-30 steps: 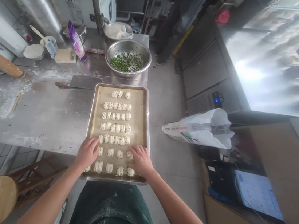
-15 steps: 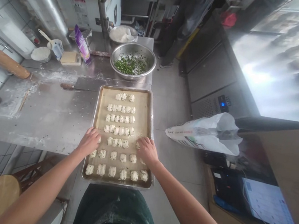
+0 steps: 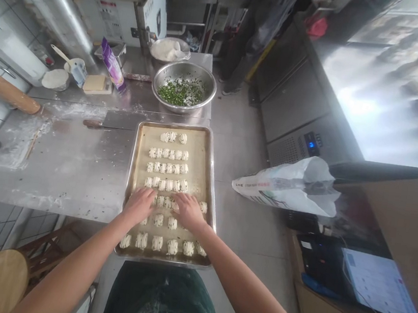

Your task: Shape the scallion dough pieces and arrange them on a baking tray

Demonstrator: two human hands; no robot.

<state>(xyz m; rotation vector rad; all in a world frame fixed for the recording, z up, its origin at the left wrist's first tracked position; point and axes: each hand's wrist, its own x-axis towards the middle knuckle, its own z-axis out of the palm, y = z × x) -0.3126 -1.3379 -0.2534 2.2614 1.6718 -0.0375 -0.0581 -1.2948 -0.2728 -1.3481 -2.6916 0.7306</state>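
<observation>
A metal baking tray (image 3: 211, 198) lined with parchment lies at the right end of a floured steel table (image 3: 65, 163). Rows of small twisted dough pieces (image 3: 167, 167) fill it. My left hand (image 3: 140, 204) and my right hand (image 3: 187, 210) rest palm down side by side on the dough row in the middle of the tray. The fingers of both lie flat and slightly spread over the pieces. Two spaced rows of dough lie nearer to me, under my forearms.
Behind the tray stands a steel bowl of chopped greens (image 3: 183, 87), then a bowl of dough (image 3: 169, 49). A cleaver (image 3: 115, 119), a rolling pin (image 3: 4, 91) and a purple packet (image 3: 110, 64) lie to the left. A white sack (image 3: 288, 185) sits right; a person (image 3: 257, 24) stands beyond.
Both hands have moved inward from the tray's sides and now meet on the middle dough row. The view has shifted slightly.
</observation>
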